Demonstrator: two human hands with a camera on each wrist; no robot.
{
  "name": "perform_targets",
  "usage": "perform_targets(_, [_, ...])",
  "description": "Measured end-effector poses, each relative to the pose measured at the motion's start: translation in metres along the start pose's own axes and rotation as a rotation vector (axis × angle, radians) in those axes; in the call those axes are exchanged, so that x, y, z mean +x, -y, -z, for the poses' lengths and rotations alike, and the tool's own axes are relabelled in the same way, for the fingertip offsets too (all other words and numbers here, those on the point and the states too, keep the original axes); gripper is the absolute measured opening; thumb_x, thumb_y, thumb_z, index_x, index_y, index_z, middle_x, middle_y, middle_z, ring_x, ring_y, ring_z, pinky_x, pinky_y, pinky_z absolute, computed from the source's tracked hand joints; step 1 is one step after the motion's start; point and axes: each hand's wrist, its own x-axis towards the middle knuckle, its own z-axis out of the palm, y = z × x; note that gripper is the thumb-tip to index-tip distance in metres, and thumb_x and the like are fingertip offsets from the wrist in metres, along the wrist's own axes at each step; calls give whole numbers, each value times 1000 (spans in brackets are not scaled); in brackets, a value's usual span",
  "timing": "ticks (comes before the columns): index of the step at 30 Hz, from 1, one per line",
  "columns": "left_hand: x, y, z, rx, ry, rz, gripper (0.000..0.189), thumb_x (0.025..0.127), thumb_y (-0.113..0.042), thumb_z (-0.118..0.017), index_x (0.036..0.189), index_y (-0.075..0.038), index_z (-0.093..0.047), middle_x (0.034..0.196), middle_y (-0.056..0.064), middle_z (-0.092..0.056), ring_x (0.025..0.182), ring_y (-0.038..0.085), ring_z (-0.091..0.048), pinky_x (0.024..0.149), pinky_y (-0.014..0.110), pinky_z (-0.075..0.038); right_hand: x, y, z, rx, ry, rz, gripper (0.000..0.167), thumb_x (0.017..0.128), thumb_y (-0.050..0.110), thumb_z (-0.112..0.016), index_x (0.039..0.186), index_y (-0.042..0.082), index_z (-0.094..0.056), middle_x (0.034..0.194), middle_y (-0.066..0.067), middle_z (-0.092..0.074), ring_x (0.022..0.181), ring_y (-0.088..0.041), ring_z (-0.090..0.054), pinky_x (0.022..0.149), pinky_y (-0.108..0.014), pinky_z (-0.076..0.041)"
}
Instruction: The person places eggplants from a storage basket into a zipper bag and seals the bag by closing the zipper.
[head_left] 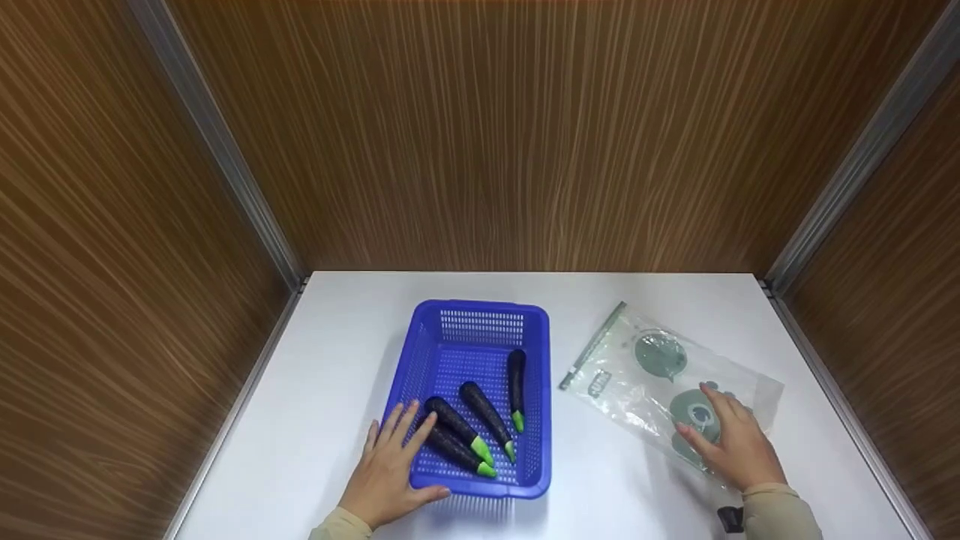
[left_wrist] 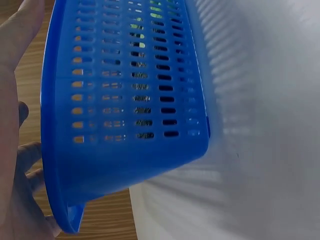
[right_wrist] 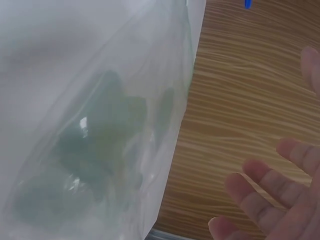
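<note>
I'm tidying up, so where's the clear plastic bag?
In the head view, the clear plastic bag is right of the blue basket on the white table, with the right hand over part of it.

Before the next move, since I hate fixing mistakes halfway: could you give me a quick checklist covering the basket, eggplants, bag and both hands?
1. Blue basket upright on the white table: ok.
2. All four eggplants inside the basket: ok.
3. Plastic bag clear of the basket: ok, bare table shows between them.
4. Left hand at the basket's left side: ok, fingers spread over the rim; whether it bears any weight, cannot tell.
5. Right hand gripping the bag: not ok, it is over the bag with its fingers open.
6. Bag unsealed along its edge strip: cannot tell, too little detail shows.
</note>
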Motion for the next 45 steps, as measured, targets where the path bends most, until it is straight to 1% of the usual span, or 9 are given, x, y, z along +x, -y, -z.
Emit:
perform_targets(7, [-1, -8, -10, 22, 9, -32, 102, 71, -79, -57, 150, -19, -34, 153, 14, -30, 139, 39, -26, 106, 63, -25, 17, 9, -13, 6, 31, -11, 76, 84, 51, -68, 140, 6, -44, 129, -29, -49, 116, -52, -47, 91, -67, -37])
perform_targets(10, [-1, -11, -12, 20, 19, -41, 99, 73, -78, -56, 149, -19, -35, 153, 14, -32, 138, 39, -28, 106, 62, -26, 24, 15, -19, 22, 58, -21, 78, 86, 54, -65, 142, 6, -42, 126, -26, -53, 111, -47, -52, 89, -64, -42])
perform_targets(15, [-1, -17, -14, -12, 53, -54, 95, 74, -72, -62, 148, -18, -38, 152, 13, -33, 139, 36, -29, 106, 61, -27, 39, 26, -29, 41, 108, -38, 81, 86, 59, -60, 145, 8, -38, 127, -24, -54, 108, -42, -57, 84, -59, -47])
perform_targets(19, [-2, -18, -16, 2, 71, -71, 89, 75, -70, -63, 143, -16, -46, 146, 11, -42, 135, 34, -37, 105, 57, -32, 53, 35, -41, 54, 123, -43, 80, 86, 60, -59, 145, 11, -38, 127, -23, -55, 103, -39, -60, 77, -55, -51])
perform_targets(23, [-2, -19, -16, 21, 111, -54, 81, 78, -71, -59, 136, -15, -54, 136, 8, -53, 126, 32, -47, 102, 53, -38, 67, 43, -55, 67, 137, -42, 74, 87, 56, -62, 141, 9, -42, 120, -23, -59, 96, -37, -62, 75, -54, -51])
perform_targets(29, [-2, -20, -15, 43, 146, -32, 69, 81, -74, -51, 112, -14, -69, 112, 4, -64, 109, 28, -58, 90, 49, -47, 87, 56, -74, 66, 171, -43, 68, 88, 54, -62, 133, 5, -49, 111, -21, -64, 90, -35, -65, 74, -52, -52])
perform_targets(34, [-2, -21, -15, 45, 176, -21, 66, 82, -74, -50, 103, -17, -72, 107, 3, -67, 105, 28, -61, 88, 50, -48, 99, 61, -88, 44, 187, -49, 61, 88, 52, -63, 127, 6, -54, 105, -17, -66, 89, -34, -65, 74, -52, -51])
perform_targets(41, [1, -18, -16, 42, 123, -82, 54, 82, -71, -54, 84, -20, -74, 83, -6, -69, 82, 16, -65, 79, 41, -52, 107, 64, -105, 27, 254, -108, 58, 87, 50, -65, 120, 4, -55, 100, -16, -67, 89, -35, -64, 76, -52, -49])
perform_targets(45, [2, -17, -16, 39, 103, -97, 56, 81, -72, -54, 81, -20, -74, 77, -7, -67, 75, 14, -65, 71, 39, -53, 108, 69, -117, 22, 283, -147, 53, 86, 48, -66, 111, 2, -57, 92, -13, -66, 83, -32, -63, 73, -50, -49])
